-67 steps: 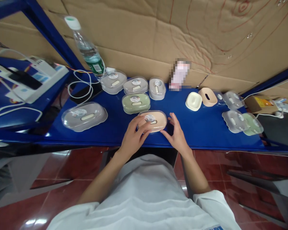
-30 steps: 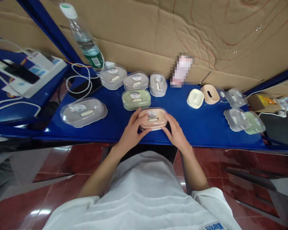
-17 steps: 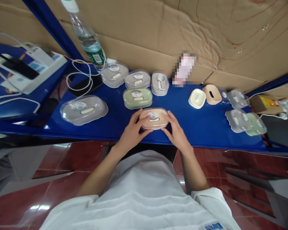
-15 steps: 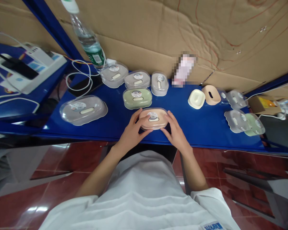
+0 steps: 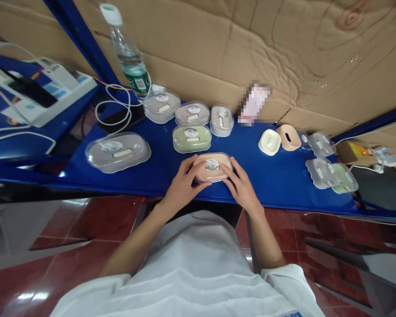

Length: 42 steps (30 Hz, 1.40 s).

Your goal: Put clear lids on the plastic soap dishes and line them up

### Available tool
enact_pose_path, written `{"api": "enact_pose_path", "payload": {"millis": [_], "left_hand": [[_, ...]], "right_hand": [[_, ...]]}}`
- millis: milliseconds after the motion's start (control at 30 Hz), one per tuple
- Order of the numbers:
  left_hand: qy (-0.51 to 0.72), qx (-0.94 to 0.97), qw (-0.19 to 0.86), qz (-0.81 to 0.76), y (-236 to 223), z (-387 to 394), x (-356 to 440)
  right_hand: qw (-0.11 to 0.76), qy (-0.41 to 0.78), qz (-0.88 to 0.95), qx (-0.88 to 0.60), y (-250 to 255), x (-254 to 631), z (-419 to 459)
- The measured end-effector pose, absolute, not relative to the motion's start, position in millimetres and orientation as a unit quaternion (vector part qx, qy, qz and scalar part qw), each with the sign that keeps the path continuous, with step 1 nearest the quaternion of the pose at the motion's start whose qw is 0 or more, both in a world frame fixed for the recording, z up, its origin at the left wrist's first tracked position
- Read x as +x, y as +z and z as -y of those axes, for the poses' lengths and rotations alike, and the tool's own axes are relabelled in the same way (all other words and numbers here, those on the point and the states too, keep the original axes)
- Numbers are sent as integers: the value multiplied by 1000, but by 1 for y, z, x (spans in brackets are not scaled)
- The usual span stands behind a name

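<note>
A peach oval plastic box with a clear lid and a round label (image 5: 214, 177) lies near the table's front edge, between my two hands. My left hand (image 5: 181, 185) is wrapped around its left end, with a finger over the lid and the thumb at the near side. Around the right end closes my right hand (image 5: 244, 187), one finger reaching onto the lid by the pale slot. Just behind it sits a similar green lidded box (image 5: 192, 144). A larger grey lidded box (image 5: 125, 160) stands to the left.
Grey lidded boxes (image 5: 192, 119) line the back beside a water bottle (image 5: 135, 72). To the right are a cream box part (image 5: 269, 143), a peach slotted part (image 5: 289, 138) and several more lidded boxes (image 5: 323, 176). White cables and a power strip (image 5: 69, 103) lie left.
A finger of my right hand has moved from the box's edge inward onto the lid. My left hand keeps its hold. The head view has shifted slightly.
</note>
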State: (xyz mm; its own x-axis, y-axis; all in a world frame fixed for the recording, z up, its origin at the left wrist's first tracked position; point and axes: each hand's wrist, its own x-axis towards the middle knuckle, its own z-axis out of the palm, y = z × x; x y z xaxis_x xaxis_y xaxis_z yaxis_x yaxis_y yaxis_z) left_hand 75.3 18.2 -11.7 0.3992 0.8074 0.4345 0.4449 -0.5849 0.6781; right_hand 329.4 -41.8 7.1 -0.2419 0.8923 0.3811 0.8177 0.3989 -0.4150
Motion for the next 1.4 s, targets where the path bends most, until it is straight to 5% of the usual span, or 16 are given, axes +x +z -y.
{"api": "enact_pose_path", "payload": {"millis": [400,633,900,1400], "left_hand": [[298,830,251,-399,-10,-22,76],[339,835,59,-430,5,-28,73],[234,813,-31,-531,28,-59,51],[355,694,-81,-621,33,-42,1]], "right_hand": [[285,22,727,-625,6,332,48],[258,-105,595,-754,12,371,50],[233,-99,678,-690,20,336,32],[167,-2,813,-558,31,345,-2]]}}
